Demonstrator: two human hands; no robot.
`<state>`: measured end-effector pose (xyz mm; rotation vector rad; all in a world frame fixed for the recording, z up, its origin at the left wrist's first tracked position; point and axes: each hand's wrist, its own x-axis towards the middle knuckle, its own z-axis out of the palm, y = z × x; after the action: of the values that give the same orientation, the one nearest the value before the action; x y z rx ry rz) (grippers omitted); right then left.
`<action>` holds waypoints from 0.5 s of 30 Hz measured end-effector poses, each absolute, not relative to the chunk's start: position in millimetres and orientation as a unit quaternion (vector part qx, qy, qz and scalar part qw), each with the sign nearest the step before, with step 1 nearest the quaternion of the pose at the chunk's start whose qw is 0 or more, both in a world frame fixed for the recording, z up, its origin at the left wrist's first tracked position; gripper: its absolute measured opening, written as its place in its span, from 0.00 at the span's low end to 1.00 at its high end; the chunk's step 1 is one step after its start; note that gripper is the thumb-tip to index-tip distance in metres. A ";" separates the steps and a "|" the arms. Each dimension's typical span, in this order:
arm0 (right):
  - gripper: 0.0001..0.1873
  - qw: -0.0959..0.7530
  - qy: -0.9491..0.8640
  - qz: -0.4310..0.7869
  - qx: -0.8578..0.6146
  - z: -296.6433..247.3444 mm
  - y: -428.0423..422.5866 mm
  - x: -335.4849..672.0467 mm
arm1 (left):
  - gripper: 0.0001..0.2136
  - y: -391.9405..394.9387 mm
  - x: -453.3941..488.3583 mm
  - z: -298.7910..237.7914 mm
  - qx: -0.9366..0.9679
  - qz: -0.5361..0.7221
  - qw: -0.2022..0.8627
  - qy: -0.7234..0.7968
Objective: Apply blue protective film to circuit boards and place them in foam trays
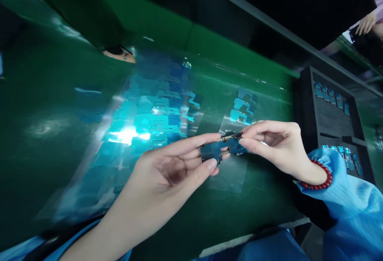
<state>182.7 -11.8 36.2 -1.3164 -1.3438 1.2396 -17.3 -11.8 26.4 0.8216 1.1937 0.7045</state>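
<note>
- Two hands meet above the green desk in the head view, holding a small board up between them, clear of the surface.
- Left hand pinches the small board between thumb and fingertips, probably to keep it steady and facing the eyes.
- Right hand, with a red bracelet at the wrist, pinches a thin strip along the board's top edge; so slight a part seems to call for that fine grip.
- Fingertips of both hands touch the small board, one set at each end.
- Clear sheets carrying blue pieces lie flat on the desk behind, and a black tray of blue parts stands to the right, seemingly kept close by.
- Another person's hand shows at the top right, well apart.
</note>
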 end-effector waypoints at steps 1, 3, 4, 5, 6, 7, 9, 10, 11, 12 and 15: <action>0.06 0.430 -0.537 0.498 -0.527 36.1 -11.8 182.7 | 0.13 -11.7 -17.3 26.2 0.370 0.313 0.691 0.536; 0.06 0.430 -0.538 0.498 -0.527 36.2 -11.8 182.5 | 0.13 -11.3 -17.5 25.7 0.373 0.307 0.689 0.540; 0.06 0.430 -0.539 0.497 -0.527 36.2 -11.8 182.4 | 0.13 -11.2 -17.6 25.4 0.373 0.306 0.689 0.540; 0.06 0.429 -0.541 0.495 -0.527 36.3 -11.9 182.3 | 0.12 -11.2 -17.6 25.2 0.373 0.307 0.689 0.539; 0.05 0.428 -0.542 0.494 -0.528 36.2 -11.9 182.4 | 0.12 -11.2 -17.6 25.0 0.373 0.308 0.690 0.538; 0.05 0.427 -0.543 0.492 -0.530 36.0 -11.9 182.5 | 0.12 -11.3 -17.5 24.8 0.374 0.309 0.690 0.537; 0.04 0.423 -0.546 0.490 -0.532 35.3 -11.9 183.1 | 0.13 -11.4 -17.3 24.3 0.379 0.310 0.686 0.538; 0.04 0.421 -0.548 0.489 -0.533 34.8 -12.0 183.4 | 0.13 -11.5 -17.3 24.0 0.381 0.310 0.685 0.538; 0.03 0.419 -0.549 0.489 -0.533 34.4 -12.0 183.7 | 0.13 -11.5 -17.2 23.6 0.384 0.311 0.684 0.537; 0.03 0.418 -0.548 0.490 -0.533 34.0 -12.1 183.9 | 0.13 -11.6 -17.2 23.4 0.387 0.312 0.684 0.535; 0.03 0.422 -0.543 0.496 -0.531 33.7 -12.2 184.3 | 0.12 -11.7 -16.8 23.2 0.393 0.318 0.681 0.529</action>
<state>184.3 -12.2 33.7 -1.3294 -1.3593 1.2423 -16.8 -11.7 23.2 0.8822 1.1871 0.7146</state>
